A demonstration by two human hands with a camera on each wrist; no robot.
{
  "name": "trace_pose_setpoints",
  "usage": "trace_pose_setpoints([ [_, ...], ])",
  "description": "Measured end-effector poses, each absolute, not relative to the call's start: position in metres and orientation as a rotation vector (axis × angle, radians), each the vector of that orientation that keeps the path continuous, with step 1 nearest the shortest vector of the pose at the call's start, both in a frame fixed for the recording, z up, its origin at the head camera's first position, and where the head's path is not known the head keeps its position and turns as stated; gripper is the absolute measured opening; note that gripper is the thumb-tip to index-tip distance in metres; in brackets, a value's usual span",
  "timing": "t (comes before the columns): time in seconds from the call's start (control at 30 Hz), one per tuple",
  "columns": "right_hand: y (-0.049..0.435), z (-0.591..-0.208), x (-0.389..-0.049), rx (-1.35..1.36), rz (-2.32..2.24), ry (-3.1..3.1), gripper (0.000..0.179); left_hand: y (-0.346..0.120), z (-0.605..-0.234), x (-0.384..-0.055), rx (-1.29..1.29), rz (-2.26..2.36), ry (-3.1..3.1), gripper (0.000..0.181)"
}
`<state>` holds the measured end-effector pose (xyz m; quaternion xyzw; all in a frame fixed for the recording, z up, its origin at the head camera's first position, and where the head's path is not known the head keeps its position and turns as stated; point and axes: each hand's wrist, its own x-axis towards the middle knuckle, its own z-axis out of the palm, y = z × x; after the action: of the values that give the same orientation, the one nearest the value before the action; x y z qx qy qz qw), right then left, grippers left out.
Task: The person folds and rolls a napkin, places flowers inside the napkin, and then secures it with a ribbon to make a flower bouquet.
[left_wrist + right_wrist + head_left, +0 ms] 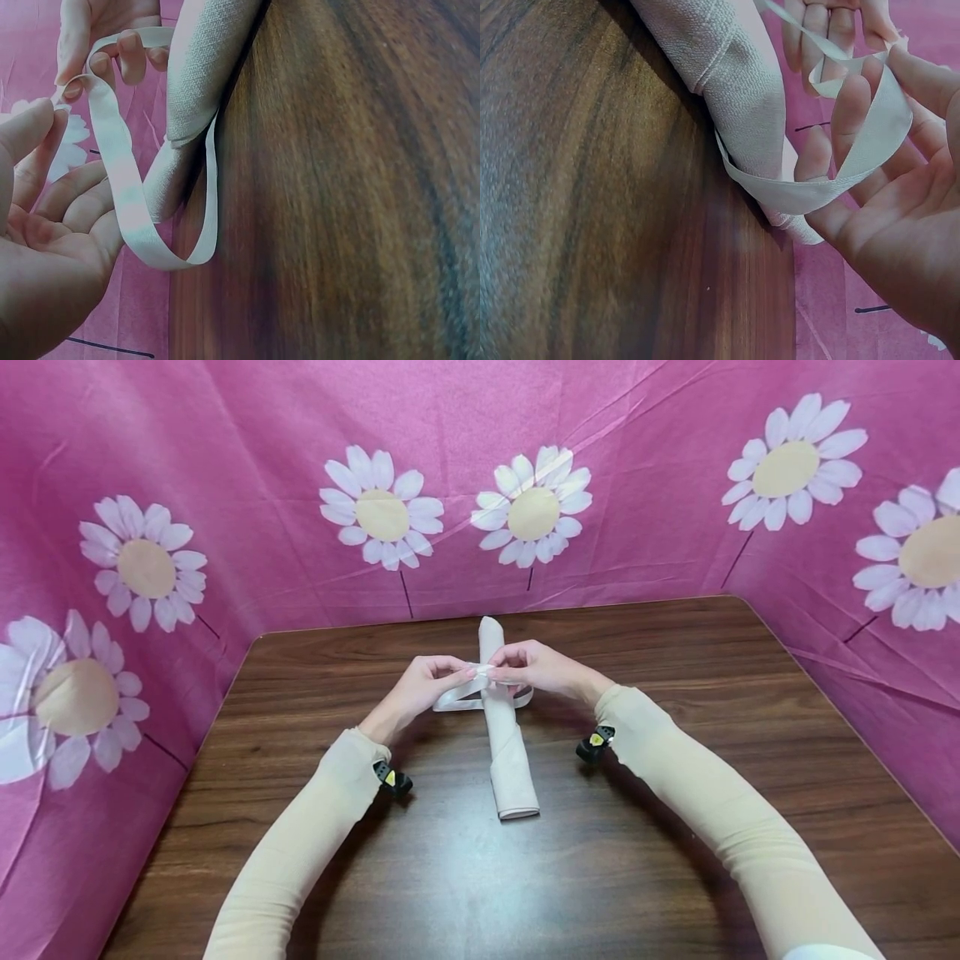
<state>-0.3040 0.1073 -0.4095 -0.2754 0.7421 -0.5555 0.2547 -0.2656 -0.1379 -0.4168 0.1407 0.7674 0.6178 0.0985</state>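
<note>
A rolled cream cloth [508, 760] lies lengthwise on the table, pointing away from me. A white ribbon [124, 180] passes beneath the roll and loops up loosely on both sides. Above the roll, my left hand [429, 687] pinches the ribbon between thumb and index finger. Close beside it, my right hand [543, 668] pinches the ribbon from the other side, thumb and fingertip together. In the right wrist view, the ribbon's loop [877, 139] runs across the right hand's other fingers. The two hands' fingertips nearly meet over the cloth.
The brown wooden table [300, 693] extends around the roll. Pink fabric [457, 410] printed with white daisies stands along the table's back and sides. A small black camera [595, 745] sits at the right wrist and another black camera [393, 779] at the left.
</note>
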Motion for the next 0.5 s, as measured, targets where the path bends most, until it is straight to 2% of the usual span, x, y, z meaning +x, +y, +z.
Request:
trace_pose_setpoints([
  [0.5, 0.120, -0.402, -0.305, -0.757, -1.555, 2.041, 0.018, -0.144, -0.410, -0.262, 0.407, 1.930, 2.217, 0.027],
])
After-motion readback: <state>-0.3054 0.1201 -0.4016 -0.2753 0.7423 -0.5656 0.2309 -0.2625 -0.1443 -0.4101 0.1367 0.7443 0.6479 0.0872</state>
